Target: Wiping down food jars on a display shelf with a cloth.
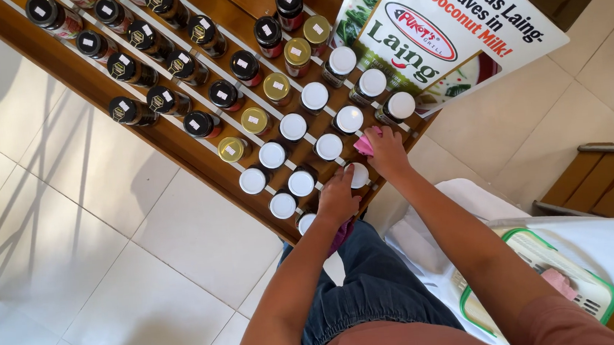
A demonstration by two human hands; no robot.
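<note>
Your left hand: fingers closed over a white-lidded jar on the wooden rack. Your right hand: clamped on a pink cloth just beside that jar.

Shop: tiered jar display, promotional sign

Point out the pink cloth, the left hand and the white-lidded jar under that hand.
pink cloth (365,144), head view, on the fold showing left of the right hand.
left hand (338,198), head view, back of the hand.
white-lidded jar (359,176), head view, uncovered part of its lid.
</note>
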